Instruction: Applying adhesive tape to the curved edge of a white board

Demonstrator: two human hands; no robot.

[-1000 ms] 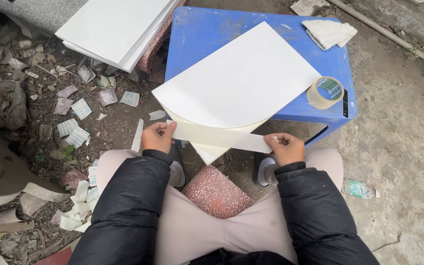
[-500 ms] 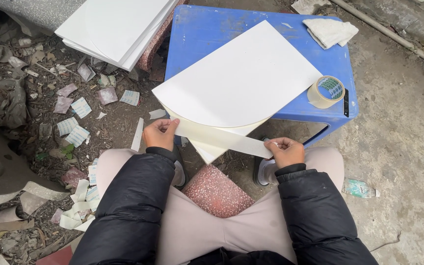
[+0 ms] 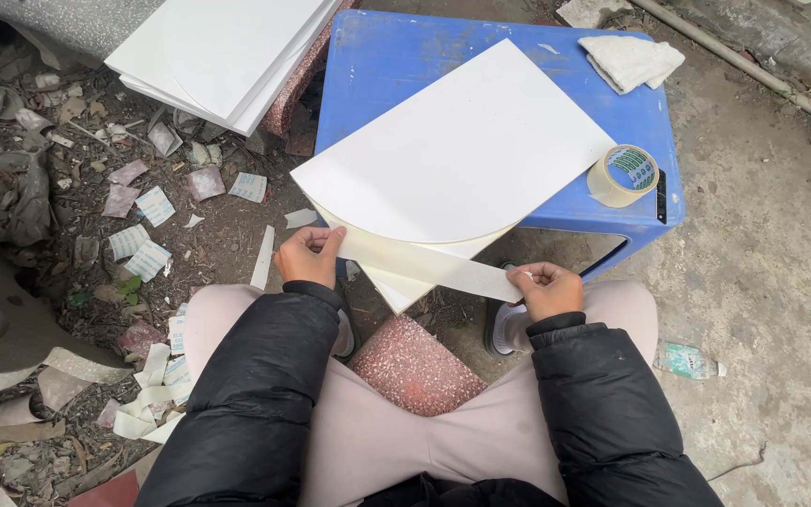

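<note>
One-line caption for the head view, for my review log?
Both hands, left hand and right hand, stretch a pale strip along the white board's curved edge on a blue stool.

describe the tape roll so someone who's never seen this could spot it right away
Find the blue plastic stool in front of the seated person. At its near right corner, just past the edge of the big white board, sits the tape roll. It is the only ring-shaped thing there: tan tape on a core with green print, unlike the flat white cloth behind it.

So there's a blue plastic stool (image 3: 387, 66) at upper centre, with a big white sheet with a rounded lower edge (image 3: 462, 150) overhanging it, a beige tape roll (image 3: 622, 176) at its right edge, and a folded white cloth (image 3: 633, 60) top right.
</note>
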